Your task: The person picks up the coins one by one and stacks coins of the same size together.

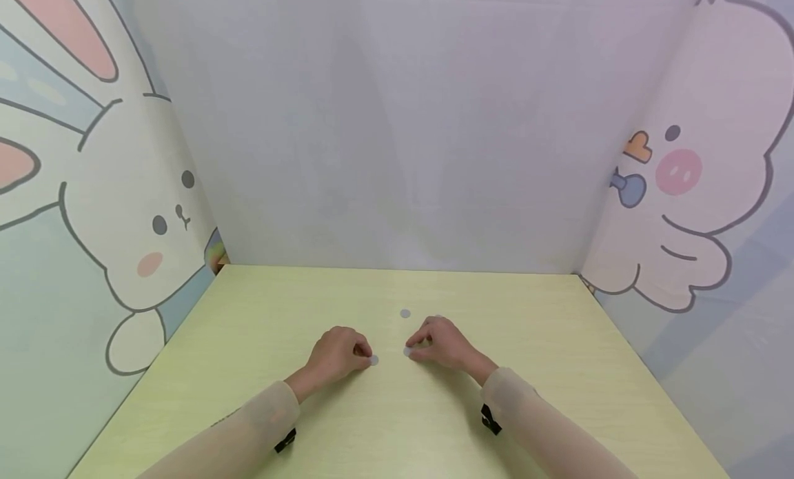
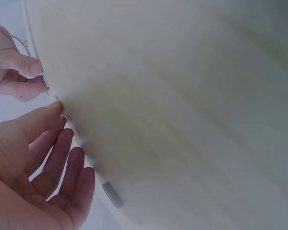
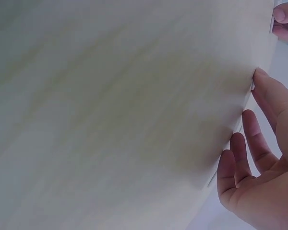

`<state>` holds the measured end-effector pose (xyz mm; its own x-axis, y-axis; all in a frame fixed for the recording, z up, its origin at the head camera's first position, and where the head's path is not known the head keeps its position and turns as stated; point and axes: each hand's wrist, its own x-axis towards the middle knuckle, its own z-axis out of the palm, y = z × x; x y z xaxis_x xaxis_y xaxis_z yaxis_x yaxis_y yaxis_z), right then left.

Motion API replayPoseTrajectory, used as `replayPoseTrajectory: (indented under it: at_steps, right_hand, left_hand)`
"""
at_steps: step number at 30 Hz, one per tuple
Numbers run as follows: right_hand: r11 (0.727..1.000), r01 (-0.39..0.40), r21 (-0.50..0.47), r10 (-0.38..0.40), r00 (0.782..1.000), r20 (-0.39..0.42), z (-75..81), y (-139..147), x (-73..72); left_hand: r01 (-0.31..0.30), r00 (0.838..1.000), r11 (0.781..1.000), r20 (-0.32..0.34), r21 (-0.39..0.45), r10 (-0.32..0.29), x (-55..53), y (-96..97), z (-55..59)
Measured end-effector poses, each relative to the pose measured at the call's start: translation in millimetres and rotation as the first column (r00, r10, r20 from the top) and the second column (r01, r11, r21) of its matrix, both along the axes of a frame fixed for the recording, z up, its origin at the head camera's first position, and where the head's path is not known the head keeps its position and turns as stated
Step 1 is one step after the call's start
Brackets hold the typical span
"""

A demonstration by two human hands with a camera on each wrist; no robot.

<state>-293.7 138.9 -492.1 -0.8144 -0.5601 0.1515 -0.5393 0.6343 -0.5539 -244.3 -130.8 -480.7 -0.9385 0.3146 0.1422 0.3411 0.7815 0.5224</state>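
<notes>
In the head view my left hand (image 1: 338, 355) pinches the edge of a small grey disc (image 1: 375, 360) between thumb and index finger. Facing it, my right hand (image 1: 445, 344) pinches a second small grey disc (image 1: 406, 351) the same way. A narrow gap of tabletop lies between these two discs. Just beyond the hands a third grey disc (image 1: 405, 313) lies flat, and another grey disc (image 1: 438, 317) peeks out behind the right hand's knuckles, mostly hidden. Both wrist views show the other fingers loosely curled, tips right at the table surface.
The pale yellow table (image 1: 298, 293) stretches out on every side of the hands. A plain whitish curtain (image 1: 397, 134) closes off the back. Cartoon-printed cloths hang at left, with a rabbit (image 1: 130, 210), and at right, with a pink-cheeked figure (image 1: 713, 120).
</notes>
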Motion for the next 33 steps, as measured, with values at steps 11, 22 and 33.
replayPoseTrajectory:
  at_steps: [11, 22, 33]
  right_hand:
    - [1.000, -0.005, 0.017, 0.005, 1.000, -0.008, -0.1, 0.8, -0.8]
    - [0.998, -0.037, 0.043, 0.038, 0.999, -0.034, -0.7, 0.1, -1.8]
    - [0.998, -0.028, 0.057, 0.030, 0.999, -0.038, -1.6, -1.9, -1.4]
  left_hand:
    - [0.007, 1.000, 1.000, -0.003, 0.001, -0.007, -1.0, 0.2, -0.1]
    - [0.007, 1.000, 1.000, -0.007, 0.001, -0.007, -0.1, -0.2, 1.6]
    - [0.014, 1.000, 1.000, -0.012, -0.004, -0.014, -1.0, -0.8, -0.9]
